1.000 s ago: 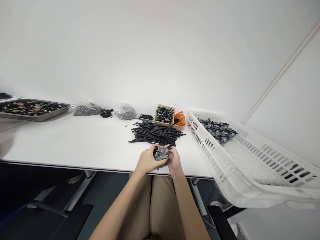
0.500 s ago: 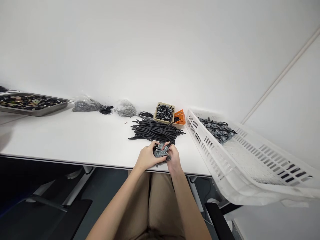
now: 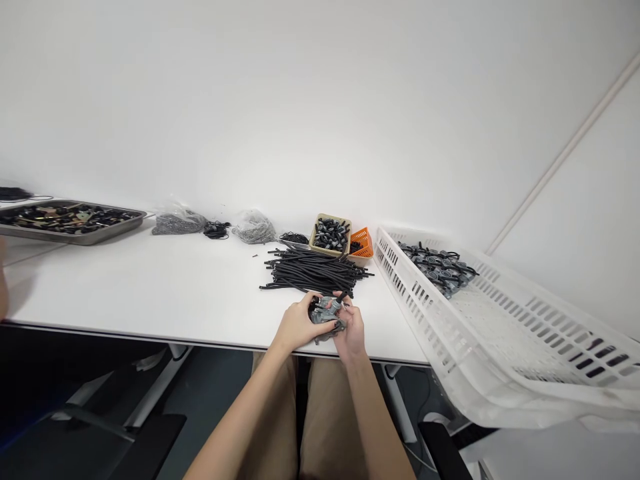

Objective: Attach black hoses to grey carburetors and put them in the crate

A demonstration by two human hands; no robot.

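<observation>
1. Showing a little more palm than half a second ago, the right hand [image 3: 353, 333] seems to have turned slightly, and the black end [image 3: 342, 297] of one grey piece now stands more clearly above the fingers
2. This reads as a piece being shifted between the fingers, so I judge the handling to be under way; whether anything has been joined, I cannot tell
3. The left hand [image 3: 296, 325] curls round the cluster of grey pieces [image 3: 326, 322], thumb across the front; the right fingers pinch close to the black end, their exact contact partly hidden
4. The cluster is held low near the front edge of the white table [image 3: 200, 287], just in front of a bundle of black tubes [image 3: 310, 272]
5. Behind the tubes stand a cream basket [image 3: 326, 251] of grey-and-black parts and, just beside it, an orange basket [image 3: 367, 248]; at right, a white slotted crate [image 3: 480, 393] holds more grey parts [image 3: 443, 268] at its far end
6. Leftward lie two clear bags [image 3: 254, 228], black cord [image 3: 216, 230] between them, then a metal tray [image 3: 115, 232]; part of another person [image 3: 2, 283] shows at the left edge
7. A plain wall [image 3: 300, 100] rises behind; below are a dark floor [image 3: 215, 380] and black armrests [image 3: 150, 447]
</observation>
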